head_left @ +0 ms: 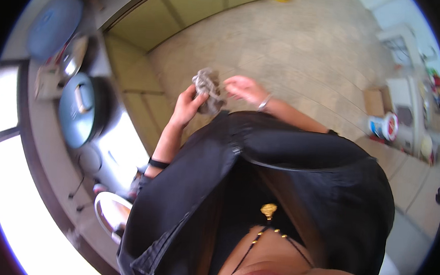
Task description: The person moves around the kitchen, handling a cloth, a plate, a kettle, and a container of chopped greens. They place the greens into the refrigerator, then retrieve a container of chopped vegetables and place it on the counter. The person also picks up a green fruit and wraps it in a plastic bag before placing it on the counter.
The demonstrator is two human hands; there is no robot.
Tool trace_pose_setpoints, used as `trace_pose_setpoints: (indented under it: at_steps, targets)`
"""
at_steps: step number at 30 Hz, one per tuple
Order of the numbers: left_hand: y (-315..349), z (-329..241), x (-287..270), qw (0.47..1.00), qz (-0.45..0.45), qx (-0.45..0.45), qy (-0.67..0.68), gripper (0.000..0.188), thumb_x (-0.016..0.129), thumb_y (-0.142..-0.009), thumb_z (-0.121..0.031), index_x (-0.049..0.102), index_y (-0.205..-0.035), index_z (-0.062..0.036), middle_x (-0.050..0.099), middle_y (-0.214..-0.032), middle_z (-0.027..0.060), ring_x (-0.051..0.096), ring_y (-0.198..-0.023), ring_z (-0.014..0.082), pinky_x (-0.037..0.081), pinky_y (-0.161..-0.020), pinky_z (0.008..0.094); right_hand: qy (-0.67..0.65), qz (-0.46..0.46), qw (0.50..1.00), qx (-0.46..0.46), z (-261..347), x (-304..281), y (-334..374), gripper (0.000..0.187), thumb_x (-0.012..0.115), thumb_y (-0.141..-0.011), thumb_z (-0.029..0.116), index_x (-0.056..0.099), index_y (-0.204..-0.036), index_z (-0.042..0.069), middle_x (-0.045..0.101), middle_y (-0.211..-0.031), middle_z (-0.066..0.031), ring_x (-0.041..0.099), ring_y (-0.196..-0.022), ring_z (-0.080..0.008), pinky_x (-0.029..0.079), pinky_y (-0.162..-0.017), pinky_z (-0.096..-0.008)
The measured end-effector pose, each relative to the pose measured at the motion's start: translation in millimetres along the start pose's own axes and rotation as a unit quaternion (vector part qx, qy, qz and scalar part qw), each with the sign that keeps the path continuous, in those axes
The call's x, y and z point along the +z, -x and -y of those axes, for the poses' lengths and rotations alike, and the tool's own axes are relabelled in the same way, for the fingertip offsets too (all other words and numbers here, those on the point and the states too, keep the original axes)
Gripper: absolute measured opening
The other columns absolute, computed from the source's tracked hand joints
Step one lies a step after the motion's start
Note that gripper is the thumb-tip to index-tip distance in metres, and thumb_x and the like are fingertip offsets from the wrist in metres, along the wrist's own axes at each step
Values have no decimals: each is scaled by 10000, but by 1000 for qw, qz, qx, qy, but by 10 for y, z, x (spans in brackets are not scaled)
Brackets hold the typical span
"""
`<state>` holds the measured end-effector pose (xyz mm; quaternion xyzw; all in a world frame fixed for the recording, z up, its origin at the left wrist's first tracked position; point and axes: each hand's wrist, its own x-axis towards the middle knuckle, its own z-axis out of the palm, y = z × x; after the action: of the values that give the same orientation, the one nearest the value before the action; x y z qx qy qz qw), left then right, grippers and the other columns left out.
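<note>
My left hand (185, 105) is closed around a crumpled grey-beige cloth (210, 89), with the thumb pressed on its side. The cloth is bunched up in front of my body, above the floor. Just to its right is my right hand (248, 90), a light bracelet on the wrist. Its fingers are loosely bent and slightly apart, pointing toward the cloth, and nothing shows in them. Blur hides whether the fingertips touch the cloth edge.
A counter along the left carries a blue-lidded pot (78, 111), a large blue lid (55, 26) and a shiny metal bowl (74, 55). Yellowish cabinets (136, 31) stand below. On the right are a white bucket (383, 126), a cardboard box (377, 102) and a shelf unit (409, 98).
</note>
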<state>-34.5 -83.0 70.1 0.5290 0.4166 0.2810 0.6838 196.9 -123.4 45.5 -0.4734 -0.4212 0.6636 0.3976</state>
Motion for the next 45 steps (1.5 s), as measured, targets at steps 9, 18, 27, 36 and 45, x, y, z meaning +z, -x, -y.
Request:
trace_pose_setpoints:
  at_steps: [9,18,27,36,45]
  targets:
    - [792,897,-1625,905,-358,-20,228,389,497,-899,-307,536,-1145,-7,590,-1070,87,556,-984,195,439,-865,325,-49,-53,993,88,-29,99,-471,289,523,-922,249,563,-1127,50,629,-1020,-82,619,-847,-133,497,-717,-255]
    - [1658,1099,-2517,764,-640,60,54,426,578,-867,-364,602,-1085,0,616,-1039,86,584,-917,199,478,-816,337,24,-36,999,31,-16,376,-874,260,573,-899,275,610,-1007,41,649,-877,-54,609,-723,-101,482,-598,-215]
    - [1800,1328,-2789,667,-739,35,-90,264,669,-765,-151,642,-956,29,648,-875,96,594,-810,172,472,-788,308,93,-27,991,91,87,319,-1084,254,544,-915,260,602,-1035,44,644,-913,-55,621,-768,-118,499,-649,-239]
    - [1667,1230,-2820,549,-693,-350,-309,521,627,-719,-326,571,-1137,-21,545,-1163,169,460,-1124,336,374,-955,455,75,-15,990,115,210,-113,-1682,240,567,-896,277,611,-1001,65,639,-893,-30,609,-729,-101,488,-610,-232]
    - [499,644,-2507,545,-693,-243,-405,440,634,-744,-266,565,-1134,-75,419,-1306,219,368,-1217,379,286,-1020,496,70,5,995,76,684,-1154,-2743,249,576,-887,279,614,-986,54,636,-851,-27,611,-701,-102,491,-585,-244]
